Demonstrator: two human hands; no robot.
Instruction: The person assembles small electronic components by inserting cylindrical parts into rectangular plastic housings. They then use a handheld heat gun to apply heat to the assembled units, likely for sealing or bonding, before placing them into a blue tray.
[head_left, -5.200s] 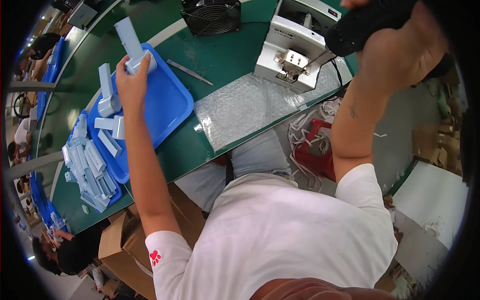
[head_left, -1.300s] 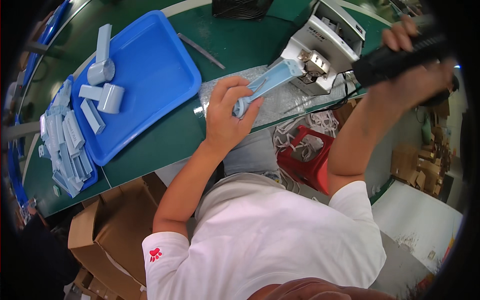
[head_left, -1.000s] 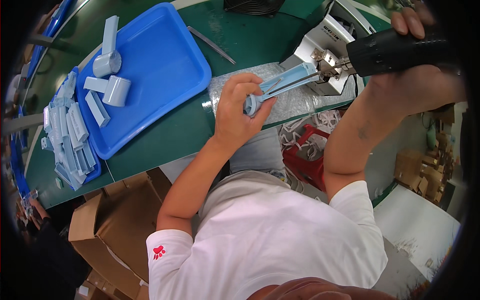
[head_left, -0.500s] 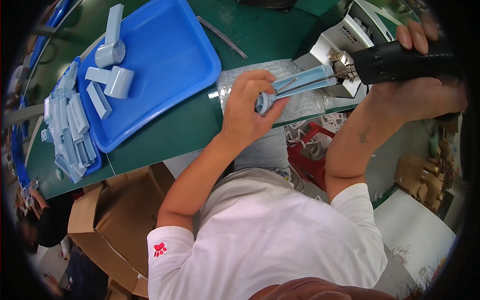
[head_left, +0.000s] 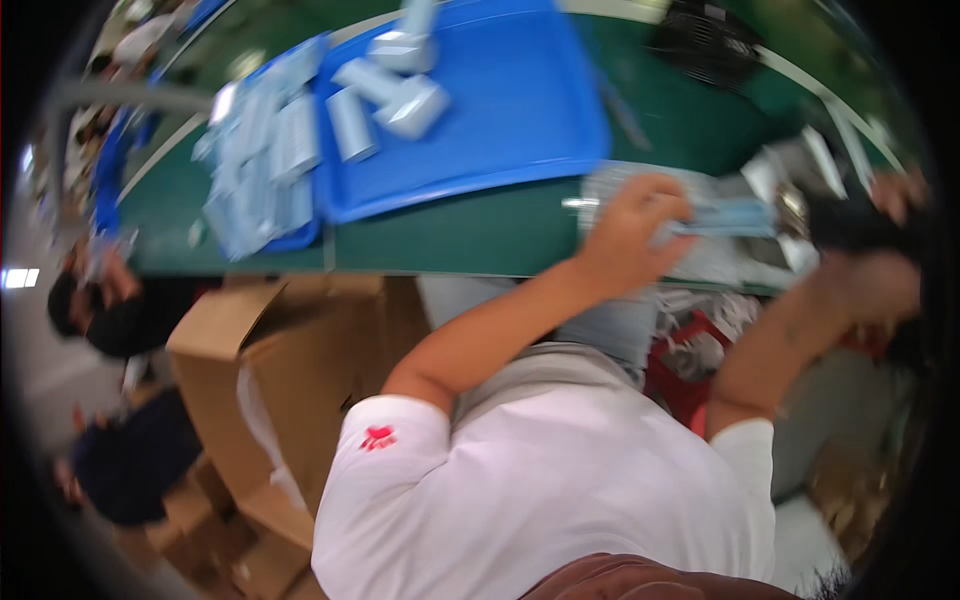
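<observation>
My left hand [head_left: 635, 235] is closed around the near end of a long, pale blue plastic housing [head_left: 738, 218], held over the bubble wrap [head_left: 608, 182]. At the far right my right hand [head_left: 868, 282] grips a black electric screwdriver [head_left: 850, 222], its metal nose at the housing's far end. Motion blurs the picture, so the bit and the inside of the housing cannot be made out. Just behind the screwdriver's nose stands a silver metal box [head_left: 790, 165], partly hidden.
A blue tray [head_left: 480, 120] holds several pale blue parts; more lie heaped [head_left: 265, 150] to its left. Tweezers [head_left: 625, 110] lie right of the tray. A black round-grilled device [head_left: 705, 42] sits behind. Below the bench edge are a cardboard box [head_left: 315, 370] and a red stool [head_left: 672, 385]. A co-worker [head_left: 120, 315] sits left.
The whole view has swung, so the bench, tray and both hands appear farther right, and the picture has blurred. Both hands keep their grips on the housing and the screwdriver.
</observation>
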